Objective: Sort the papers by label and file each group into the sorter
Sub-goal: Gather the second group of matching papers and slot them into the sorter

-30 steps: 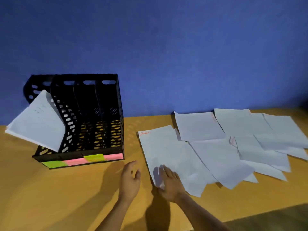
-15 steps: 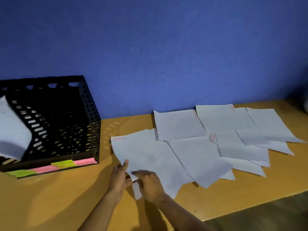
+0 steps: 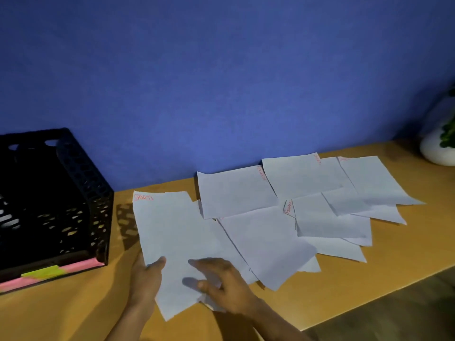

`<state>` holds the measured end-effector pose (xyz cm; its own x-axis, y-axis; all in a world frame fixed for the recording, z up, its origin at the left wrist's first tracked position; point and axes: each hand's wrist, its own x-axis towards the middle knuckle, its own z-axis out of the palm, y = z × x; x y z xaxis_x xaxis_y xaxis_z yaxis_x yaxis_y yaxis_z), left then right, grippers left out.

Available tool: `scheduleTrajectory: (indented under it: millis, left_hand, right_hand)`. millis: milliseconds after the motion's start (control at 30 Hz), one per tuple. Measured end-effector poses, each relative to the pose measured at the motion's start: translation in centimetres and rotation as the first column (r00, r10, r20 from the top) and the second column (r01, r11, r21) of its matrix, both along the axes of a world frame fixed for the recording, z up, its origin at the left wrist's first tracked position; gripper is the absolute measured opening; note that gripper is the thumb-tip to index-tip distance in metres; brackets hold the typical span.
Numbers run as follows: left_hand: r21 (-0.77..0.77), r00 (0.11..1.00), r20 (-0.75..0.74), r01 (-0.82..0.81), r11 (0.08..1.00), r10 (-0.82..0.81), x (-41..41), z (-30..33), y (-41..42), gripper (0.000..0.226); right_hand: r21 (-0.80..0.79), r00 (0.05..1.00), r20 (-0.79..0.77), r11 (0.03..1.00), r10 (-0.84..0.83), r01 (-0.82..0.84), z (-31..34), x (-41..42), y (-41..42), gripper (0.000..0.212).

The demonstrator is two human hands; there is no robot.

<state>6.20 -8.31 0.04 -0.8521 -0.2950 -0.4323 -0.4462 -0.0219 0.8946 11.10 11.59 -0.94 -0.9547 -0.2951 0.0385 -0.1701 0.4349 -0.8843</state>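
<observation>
sorter (image 3: 73,198) at table's (image 3: 73,311) left, papers (image 3: 307,200) spread right of it

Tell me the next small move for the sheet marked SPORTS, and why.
Probably lift it clear of the pile. The left hand already pinches the SPORTS sheet at its near left edge, thumb on top, while the right hand rests open on it. Its right side overlaps the neighbouring papers, and the sorter stands to the left.

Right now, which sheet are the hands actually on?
The leftmost sheet marked SPORTS, nearest the black sorter. The left hand grips its lower edge and the right hand rests on it; other sheets lie untouched.
</observation>
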Motion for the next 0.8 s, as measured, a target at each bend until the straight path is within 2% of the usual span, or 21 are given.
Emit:
scheduleTrajectory:
  millis: [67,133,167,233,300,433,533,667,733,800]
  left_hand:
    - [0.008,1.000,-0.022,0.009,1.000,-0.008,0.0,0.4,0.8,0.031]
    - [0.003,0.997,-0.064,0.040,0.999,-0.040,-0.3,0.8,1.9,0.037]
    - [0.001,0.996,-0.074,0.055,0.998,-0.055,-0.5,1.0,2.5,0.040]
    - [0.004,0.994,-0.082,0.069,0.998,-0.069,-1.3,1.2,4.0,0.049]
    - [0.034,0.994,-0.077,0.079,0.996,-0.077,-2.0,1.0,5.2,0.056]
    - [0.056,0.995,-0.050,0.092,0.994,-0.089,-3.6,0.9,7.9,0.064]
    - [0.093,0.996,-0.033,0.089,0.992,-0.086,-4.6,0.5,9.7,0.068]
    - [0.010,0.997,-0.036,0.065,0.998,-0.064,-5.5,-0.1,11.2,0.075]
    - [0.013,0.998,0.008,0.067,0.998,-0.067,-6.0,-0.3,11.5,0.085]
    - [0.014,0.997,0.069,0.033,0.999,-0.034,-6.5,-0.6,11.7,0.099]
  right_hand:
    - [-0.040,0.992,-0.002,0.991,-0.126,0.126,-0.1,-0.4,2.1,0.044]
    - [-0.149,0.940,0.045,0.929,-0.337,0.340,-0.4,-1.2,4.3,0.025]
    - [-0.183,0.890,0.071,0.871,-0.450,0.455,-0.6,-1.7,5.4,0.016]
    - [-0.199,0.769,0.139,0.743,-0.624,0.639,-1.0,-3.1,8.4,0.013]
    - [-0.177,0.655,0.266,0.632,-0.708,0.755,-1.5,-4.9,11.8,0.013]
    - [-0.174,0.511,0.563,0.511,-0.650,0.842,-1.9,-9.0,18.0,0.023]
    - [-0.191,0.428,0.657,0.412,-0.620,0.891,-2.1,-12.2,21.5,0.009]
    - [-0.177,0.273,0.783,0.220,-0.559,0.959,-2.8,-16.5,24.0,0.020]
    - [-0.168,0.238,0.810,0.177,-0.535,0.970,-3.4,-18.1,24.1,0.024]
    - [-0.195,0.244,0.821,0.148,-0.516,0.970,-3.8,-19.2,23.8,0.021]
